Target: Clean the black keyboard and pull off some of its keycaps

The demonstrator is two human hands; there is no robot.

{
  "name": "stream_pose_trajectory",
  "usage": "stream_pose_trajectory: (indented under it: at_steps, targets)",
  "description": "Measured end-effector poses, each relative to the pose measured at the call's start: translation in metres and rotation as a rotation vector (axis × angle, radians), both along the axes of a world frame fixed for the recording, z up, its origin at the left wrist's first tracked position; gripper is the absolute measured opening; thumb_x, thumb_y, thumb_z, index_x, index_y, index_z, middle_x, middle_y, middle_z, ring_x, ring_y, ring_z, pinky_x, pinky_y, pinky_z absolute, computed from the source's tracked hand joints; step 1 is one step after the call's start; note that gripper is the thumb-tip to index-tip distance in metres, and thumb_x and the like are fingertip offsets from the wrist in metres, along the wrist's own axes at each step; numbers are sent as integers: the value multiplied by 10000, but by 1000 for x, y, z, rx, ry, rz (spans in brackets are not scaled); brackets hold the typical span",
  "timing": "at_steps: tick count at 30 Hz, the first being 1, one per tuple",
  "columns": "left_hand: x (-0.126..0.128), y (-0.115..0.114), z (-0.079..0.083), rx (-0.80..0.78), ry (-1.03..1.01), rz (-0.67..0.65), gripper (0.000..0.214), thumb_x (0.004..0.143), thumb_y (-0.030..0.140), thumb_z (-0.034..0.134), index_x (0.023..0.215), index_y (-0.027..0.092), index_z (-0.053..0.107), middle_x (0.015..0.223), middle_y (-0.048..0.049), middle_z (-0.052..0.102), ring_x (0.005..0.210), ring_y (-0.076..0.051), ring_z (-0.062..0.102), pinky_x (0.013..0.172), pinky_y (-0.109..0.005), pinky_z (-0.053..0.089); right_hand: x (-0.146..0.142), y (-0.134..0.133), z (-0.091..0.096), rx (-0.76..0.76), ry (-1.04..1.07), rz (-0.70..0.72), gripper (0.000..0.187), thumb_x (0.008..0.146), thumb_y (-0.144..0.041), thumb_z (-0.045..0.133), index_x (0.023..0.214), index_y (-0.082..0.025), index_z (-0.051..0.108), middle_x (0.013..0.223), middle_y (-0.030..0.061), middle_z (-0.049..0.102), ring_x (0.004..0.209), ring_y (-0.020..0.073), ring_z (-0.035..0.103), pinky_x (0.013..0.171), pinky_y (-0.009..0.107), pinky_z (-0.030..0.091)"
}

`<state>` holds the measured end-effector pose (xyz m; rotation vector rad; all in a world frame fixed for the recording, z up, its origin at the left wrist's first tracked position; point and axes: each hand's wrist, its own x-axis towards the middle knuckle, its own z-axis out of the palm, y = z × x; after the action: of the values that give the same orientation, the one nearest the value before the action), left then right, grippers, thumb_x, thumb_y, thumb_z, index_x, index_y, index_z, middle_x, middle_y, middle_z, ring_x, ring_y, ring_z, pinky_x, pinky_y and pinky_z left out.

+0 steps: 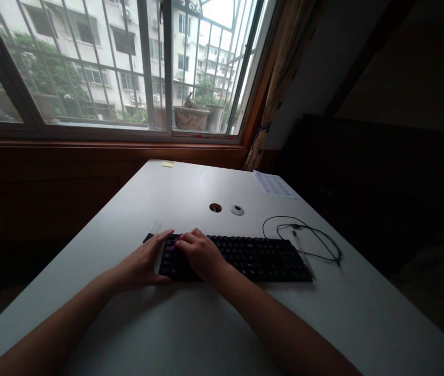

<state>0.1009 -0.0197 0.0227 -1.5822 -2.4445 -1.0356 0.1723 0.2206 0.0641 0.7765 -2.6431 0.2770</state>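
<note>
A black keyboard (257, 258) lies flat on the white table, its long side towards me. My left hand (141, 266) grips its left end, with the thumb at the near edge and the fingers reaching to the far corner. Over the leftmost keys is my right hand (202, 255), fingers curled and pinched together. A small purplish patch shows by those fingertips; whether it is a held thing or part of the keyboard I cannot make out. Just beyond my left hand lies a small tool with thin wire loops (156, 227) and a dark end.
A thin stick with a dark tip (303, 255) rests at the keyboard's right end, beside a looped black cable (324, 243). Farther back are a round hole (215, 208), a grey ring-shaped cover (237, 210), a printed sheet (275, 185) and a yellow note (167, 164). A barred window stands behind.
</note>
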Motion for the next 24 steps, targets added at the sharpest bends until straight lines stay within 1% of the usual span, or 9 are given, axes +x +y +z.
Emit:
stream_pose_trajectory:
  at_steps: [4,7,10,14,18,20,24]
  targets:
    - [-1,1,-1,-4,-2,-4,1204,745,364,902,1669,297,133,1601,-217,426,1431,-453,488,1162,-653,441,7,10,0,71,38,15,185,1003,-136,631,1150,-180,734,1139,88,740,1006,247,581,921,373,535]
    - [-1,2,0,-1,-3,-13,1170,737,345,890,1655,288,168,1596,-216,422,1430,-451,479,1164,-660,434,12,22,-1,69,49,16,199,994,-116,638,1151,-182,740,1136,86,744,1003,241,593,925,367,542]
    - [-1,2,2,5,-14,-22,1140,735,352,889,1638,286,196,1591,-217,420,1429,-451,475,1155,-669,438,21,39,-2,52,58,16,220,981,-84,637,1137,-190,751,1133,80,751,999,234,609,916,360,553]
    - [-1,3,4,4,-25,-31,1106,747,385,889,1626,283,225,1608,-217,405,1445,-456,459,1162,-678,429,39,70,-1,-10,57,-9,291,957,-16,616,1135,-200,755,1108,70,764,987,220,622,900,353,569]
    - [-3,1,1,-12,-26,-28,1112,750,396,890,1631,287,221,1619,-224,388,1450,-461,454,1149,-697,430,65,106,1,-72,63,-74,324,927,17,615,1130,-191,758,1118,77,772,996,223,632,880,362,586]
    - [-4,1,0,-17,-21,-29,1116,750,409,893,1630,282,216,1614,-227,391,1452,-462,452,1154,-702,421,79,123,2,-76,60,-106,342,921,23,600,1130,-196,760,1125,79,774,997,226,639,873,370,593]
    - [-3,2,2,-27,-12,-37,1096,771,415,879,1623,278,204,1609,-229,392,1452,-458,453,1161,-696,418,104,157,6,-33,59,-181,404,890,40,563,1129,-213,769,1127,81,779,1000,229,662,873,385,607]
